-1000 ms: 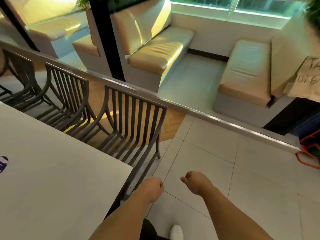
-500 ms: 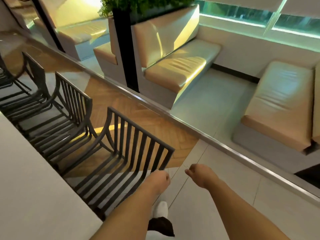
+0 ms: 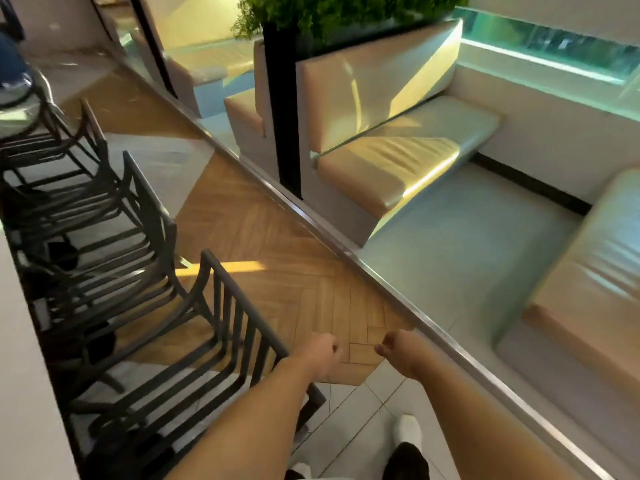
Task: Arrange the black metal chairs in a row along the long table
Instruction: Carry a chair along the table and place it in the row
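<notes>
- Both hands are out in front, side by side with a small gap between them, over the wood-pattern floor [image 3: 294, 271].
- Left hand [image 3: 318, 355] is curled into a loose fist, holding nothing. It sits just past the top rail of the nearest chair [image 3: 221, 327]; the forearm crosses over that rail, but I can't tell if it actually touches.
- Right hand [image 3: 398, 351] is also curled, nothing in it, well clear of any chair.
- The nearest chair is directly left of and below the left hand, slatted back toward the hands, seat tucked toward the desk [image 3: 20, 393].
- Second chair [image 3: 152, 223] is further ahead and left of the hands, just beside the first one, facing the same way.
- Third chair [image 3: 86, 133] is further along again, pretty blurry, so the three run in a line along the desk edge.
- The desk is the pale strip far left of the left hand.
- Right of the right hand a metal strip [image 3: 433, 323] runs diagonally, with padded benches [image 3: 398, 161] beyond it.
- A white shoe [image 3: 408, 431] shows below the right forearm.
</notes>
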Demonstrator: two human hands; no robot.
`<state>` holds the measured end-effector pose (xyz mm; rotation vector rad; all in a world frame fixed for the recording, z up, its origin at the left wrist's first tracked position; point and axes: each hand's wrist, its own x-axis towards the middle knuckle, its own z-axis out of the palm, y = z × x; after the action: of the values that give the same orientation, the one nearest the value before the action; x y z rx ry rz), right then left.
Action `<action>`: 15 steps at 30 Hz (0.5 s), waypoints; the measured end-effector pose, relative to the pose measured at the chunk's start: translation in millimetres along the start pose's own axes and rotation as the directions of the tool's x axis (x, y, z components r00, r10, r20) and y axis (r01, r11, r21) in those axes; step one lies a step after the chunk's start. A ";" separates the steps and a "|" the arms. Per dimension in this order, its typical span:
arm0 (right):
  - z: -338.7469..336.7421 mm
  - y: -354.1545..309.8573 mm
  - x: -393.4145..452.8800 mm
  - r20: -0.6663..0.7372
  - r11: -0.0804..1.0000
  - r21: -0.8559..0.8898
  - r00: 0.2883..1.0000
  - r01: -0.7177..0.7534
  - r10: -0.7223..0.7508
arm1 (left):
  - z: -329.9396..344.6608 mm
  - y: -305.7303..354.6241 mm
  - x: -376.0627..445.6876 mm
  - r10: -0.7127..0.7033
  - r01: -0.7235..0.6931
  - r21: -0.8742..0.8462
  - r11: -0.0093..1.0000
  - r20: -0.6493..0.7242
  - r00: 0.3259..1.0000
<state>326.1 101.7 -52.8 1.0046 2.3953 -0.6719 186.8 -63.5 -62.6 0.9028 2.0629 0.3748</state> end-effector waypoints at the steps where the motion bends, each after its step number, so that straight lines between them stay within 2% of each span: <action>1: -9.2 5.7 15.5 0.010 0.999 -0.037 1.000 0.029 -0.029 | -2.4 5.3 10.4 -0.018 0.018 -0.022 1.000 -0.029 0.999; 5: -50.9 20.0 75.9 0.050 0.972 -0.168 0.987 0.162 -0.156 | -11.8 25.3 41.8 -0.154 0.134 -0.111 0.985 -0.193 0.969; 8: -80.0 15.9 111.5 0.091 0.933 -0.223 0.959 0.282 -0.268 | -15.9 36.1 53.6 -0.284 0.235 -0.189 0.953 -0.299 0.911; 15: -119.5 -28.9 169.1 0.237 0.805 -0.305 0.859 0.509 -0.453 | -21.6 35.1 59.0 -0.539 0.408 -0.368 0.835 -0.398 0.743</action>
<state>171.9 242.8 -49.3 0.1729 2.5202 -0.4246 162.8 4.3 -64.4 0.0825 2.5335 0.6170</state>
